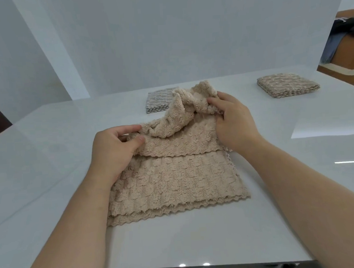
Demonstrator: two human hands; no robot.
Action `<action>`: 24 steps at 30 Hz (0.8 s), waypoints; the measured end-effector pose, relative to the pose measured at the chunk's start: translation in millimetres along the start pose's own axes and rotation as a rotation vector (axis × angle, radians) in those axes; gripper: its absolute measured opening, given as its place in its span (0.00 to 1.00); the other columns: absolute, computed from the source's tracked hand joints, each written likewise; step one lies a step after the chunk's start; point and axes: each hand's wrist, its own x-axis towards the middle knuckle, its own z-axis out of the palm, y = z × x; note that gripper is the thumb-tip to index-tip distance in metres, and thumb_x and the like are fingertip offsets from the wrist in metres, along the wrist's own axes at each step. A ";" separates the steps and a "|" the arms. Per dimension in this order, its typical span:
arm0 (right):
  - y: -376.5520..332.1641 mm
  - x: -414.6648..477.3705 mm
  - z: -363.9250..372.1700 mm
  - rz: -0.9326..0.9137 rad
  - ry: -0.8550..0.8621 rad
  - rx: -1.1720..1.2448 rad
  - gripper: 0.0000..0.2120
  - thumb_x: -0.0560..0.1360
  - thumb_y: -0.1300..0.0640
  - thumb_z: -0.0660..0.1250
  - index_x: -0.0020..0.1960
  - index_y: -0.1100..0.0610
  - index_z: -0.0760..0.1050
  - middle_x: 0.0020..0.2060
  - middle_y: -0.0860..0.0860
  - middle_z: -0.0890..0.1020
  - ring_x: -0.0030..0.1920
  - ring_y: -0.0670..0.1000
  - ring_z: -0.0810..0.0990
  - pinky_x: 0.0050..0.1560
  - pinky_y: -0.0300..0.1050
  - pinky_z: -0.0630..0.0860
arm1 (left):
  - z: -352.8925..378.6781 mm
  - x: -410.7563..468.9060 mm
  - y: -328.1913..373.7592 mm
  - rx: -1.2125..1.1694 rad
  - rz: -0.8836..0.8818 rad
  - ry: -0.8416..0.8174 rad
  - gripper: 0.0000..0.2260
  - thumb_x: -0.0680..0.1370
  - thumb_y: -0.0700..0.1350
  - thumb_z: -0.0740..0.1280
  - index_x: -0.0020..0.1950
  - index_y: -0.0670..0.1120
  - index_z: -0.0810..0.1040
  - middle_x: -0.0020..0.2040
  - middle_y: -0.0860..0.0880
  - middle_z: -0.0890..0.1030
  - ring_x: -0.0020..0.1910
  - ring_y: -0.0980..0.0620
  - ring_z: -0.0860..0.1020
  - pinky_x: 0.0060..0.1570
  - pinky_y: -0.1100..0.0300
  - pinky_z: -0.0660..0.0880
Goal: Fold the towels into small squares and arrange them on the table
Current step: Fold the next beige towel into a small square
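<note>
While both hands grip it, the beige towel (175, 181) lies mid-table, far edge bunched up.

L hand (113, 150) pinches the left fold; R hand (231, 120) is closed on the raised bunch. White glossy table (50, 183) w/ ceiling-light glare at near edge. Grey folded towel (157, 102) just behind; beige folded stack (287, 84) far right, well apart. Plain white walls (165, 31); wooden furniture w/ dark clothes (350, 40) at right.

A glossy white surface (50, 183) reflects ceiling lights near its front edge. Plain white walls (166, 41) stand behind; wooden furniture (349, 46) shows beyond the far right corner.
</note>
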 end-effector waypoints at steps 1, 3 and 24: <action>0.5 0.2 0.4 0.001 -0.007 0.001 0.29 0.78 0.71 0.59 0.76 0.54 0.71 0.78 0.49 0.65 0.78 0.51 0.61 0.71 0.34 0.52 | 0.2 0.1 -0.6 0.012 0.003 -0.002 0.10 0.71 0.45 0.79 0.49 0.58 0.87 0.40 0.58 0.83 0.42 0.57 0.78 0.47 0.61 0.76; 2.1 1.1 1.7 0.001 -0.027 0.001 0.30 0.78 0.71 0.59 0.77 0.53 0.70 0.79 0.48 0.64 0.79 0.51 0.60 0.74 0.37 0.52 | 0.6 0.0 -0.9 0.028 0.015 -0.007 0.11 0.70 0.44 0.79 0.49 0.58 0.87 0.39 0.59 0.82 0.41 0.57 0.78 0.48 0.60 0.77; 13.1 5.8 1.6 0.005 -0.121 -0.063 0.35 0.75 0.73 0.57 0.80 0.52 0.64 0.81 0.48 0.59 0.80 0.54 0.57 0.77 0.45 0.54 | 2.4 -5.9 6.2 0.178 0.057 -0.057 0.15 0.72 0.44 0.78 0.57 0.56 0.86 0.49 0.59 0.84 0.49 0.60 0.79 0.53 0.59 0.76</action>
